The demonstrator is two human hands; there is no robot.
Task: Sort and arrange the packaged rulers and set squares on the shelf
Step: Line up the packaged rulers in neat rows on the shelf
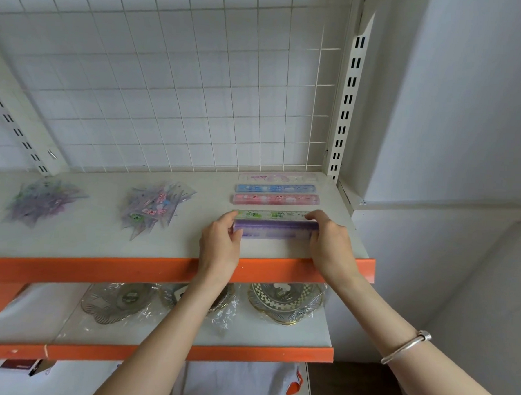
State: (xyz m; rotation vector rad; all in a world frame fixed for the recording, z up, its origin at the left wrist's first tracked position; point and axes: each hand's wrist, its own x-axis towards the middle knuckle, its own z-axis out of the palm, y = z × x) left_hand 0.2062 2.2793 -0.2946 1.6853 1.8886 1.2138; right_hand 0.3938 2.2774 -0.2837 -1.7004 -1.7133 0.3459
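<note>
On the white shelf (100,243) the purple ruler pack (277,230) lies crosswise, just before the green ruler (270,215) — left hand (220,243) pinching its left end, right hand (329,243) its right.

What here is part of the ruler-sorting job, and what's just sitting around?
Part of the job: purple ruler pack, gripped by left hand and right hand; green ruler pack; pink ruler pack; blue ruler pack; set square pile; farther set square pile.

Just lying about: wrapped glass plates on the lower shelf; wire grid.
</note>
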